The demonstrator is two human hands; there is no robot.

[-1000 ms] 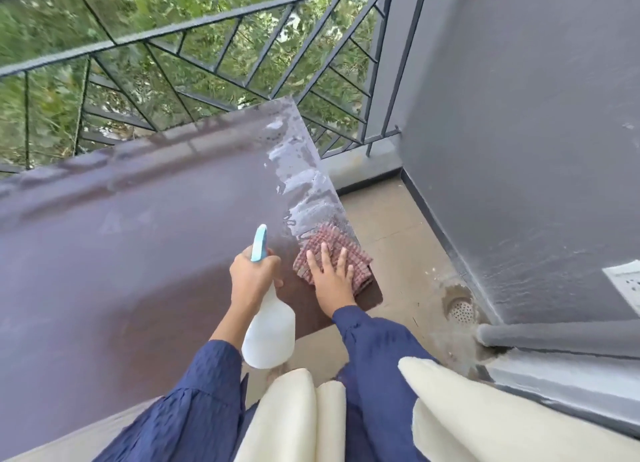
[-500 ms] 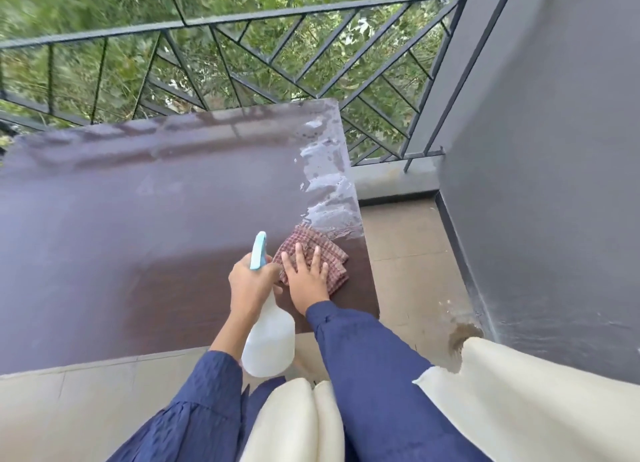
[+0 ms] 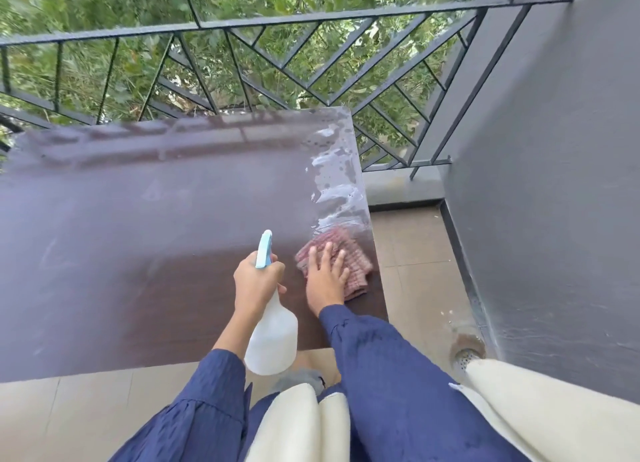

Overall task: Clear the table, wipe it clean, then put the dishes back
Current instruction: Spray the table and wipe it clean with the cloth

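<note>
Presently, right hand (image 3: pixel 325 278): fingers spread flat, pressing red checked cloth (image 3: pixel 356 266) at right edge of dark brown table (image 3: pixel 138 236).
Left hand (image 3: pixel 258 278): gripping white plastic spray bottle (image 3: pixel 273 337) over table's near edge.

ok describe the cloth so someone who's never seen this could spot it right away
Start at the big dark brown table by the balcony railing and follow its right edge toward you, past the wet streaks. The cloth lies there under the right hand. It is checked red and white, unlike the plain white spray bottle in the left hand.
</note>
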